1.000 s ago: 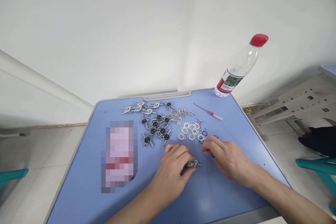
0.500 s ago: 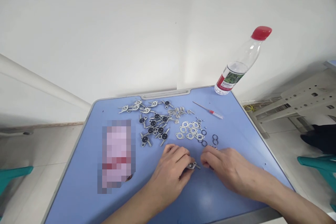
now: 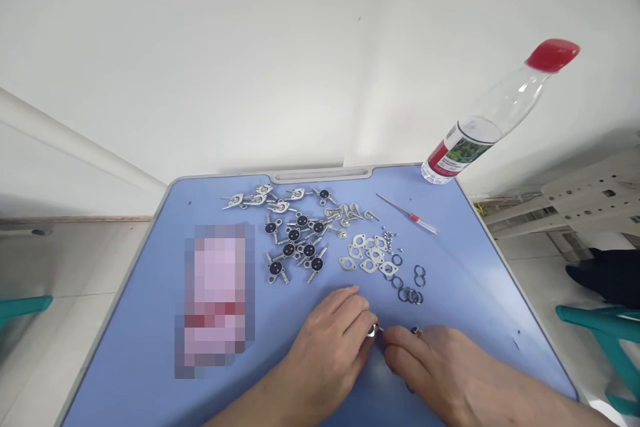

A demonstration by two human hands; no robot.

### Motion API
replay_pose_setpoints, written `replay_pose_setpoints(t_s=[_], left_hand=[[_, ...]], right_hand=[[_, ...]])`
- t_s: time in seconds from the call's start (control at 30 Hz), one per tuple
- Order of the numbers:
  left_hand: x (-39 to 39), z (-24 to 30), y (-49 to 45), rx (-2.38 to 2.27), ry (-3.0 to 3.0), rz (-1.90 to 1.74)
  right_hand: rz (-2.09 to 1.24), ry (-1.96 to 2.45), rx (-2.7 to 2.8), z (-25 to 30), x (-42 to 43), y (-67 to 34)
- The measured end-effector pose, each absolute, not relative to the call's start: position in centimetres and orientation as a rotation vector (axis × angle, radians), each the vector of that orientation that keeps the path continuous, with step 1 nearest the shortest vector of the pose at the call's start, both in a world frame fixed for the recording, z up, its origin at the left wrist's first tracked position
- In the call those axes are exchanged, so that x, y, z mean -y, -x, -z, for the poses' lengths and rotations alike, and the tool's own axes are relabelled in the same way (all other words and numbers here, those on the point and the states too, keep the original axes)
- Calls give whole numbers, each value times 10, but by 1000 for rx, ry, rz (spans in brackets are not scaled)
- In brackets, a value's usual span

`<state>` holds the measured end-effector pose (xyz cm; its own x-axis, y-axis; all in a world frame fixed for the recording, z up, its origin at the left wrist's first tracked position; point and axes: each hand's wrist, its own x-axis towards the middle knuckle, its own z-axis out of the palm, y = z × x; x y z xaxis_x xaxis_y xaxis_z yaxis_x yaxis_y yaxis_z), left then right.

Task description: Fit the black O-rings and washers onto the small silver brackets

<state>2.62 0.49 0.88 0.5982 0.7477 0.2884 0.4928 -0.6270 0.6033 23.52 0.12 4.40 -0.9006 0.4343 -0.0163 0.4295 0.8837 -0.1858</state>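
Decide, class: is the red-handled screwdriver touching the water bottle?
Apart: the head view shows the screwdriver lying clear of the water bottle, with blue tabletop between them.

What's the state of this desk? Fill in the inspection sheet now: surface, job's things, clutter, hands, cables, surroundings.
surface: blue desktop
job's things: flanged metal parts, flat metal plates, black rings
clutter: pixelated object, red-handled screwdriver, water bottle
hands: left hand pinches small metal part; right hand beside it, at small dark item
cables: nothing seen on the desk
surroundings: white wall, tiled floor, teal chair legs
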Motion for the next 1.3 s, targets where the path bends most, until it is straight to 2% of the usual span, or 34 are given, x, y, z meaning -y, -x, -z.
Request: replay_pose_setpoints(t_s=[0.23, 0.57, 1.3], left_hand=[[-4, -7, -25, -1080, -2284, -713], [-2, -6, -25, -1154, -2213, -741], [-5, -11, -28, -1202, -2193, -754]], right_hand=[[-229, 666, 3045, -40, 0, -234], [353, 608, 3036, -59, 9, -232], [449, 698, 2950, -39, 24, -226]])
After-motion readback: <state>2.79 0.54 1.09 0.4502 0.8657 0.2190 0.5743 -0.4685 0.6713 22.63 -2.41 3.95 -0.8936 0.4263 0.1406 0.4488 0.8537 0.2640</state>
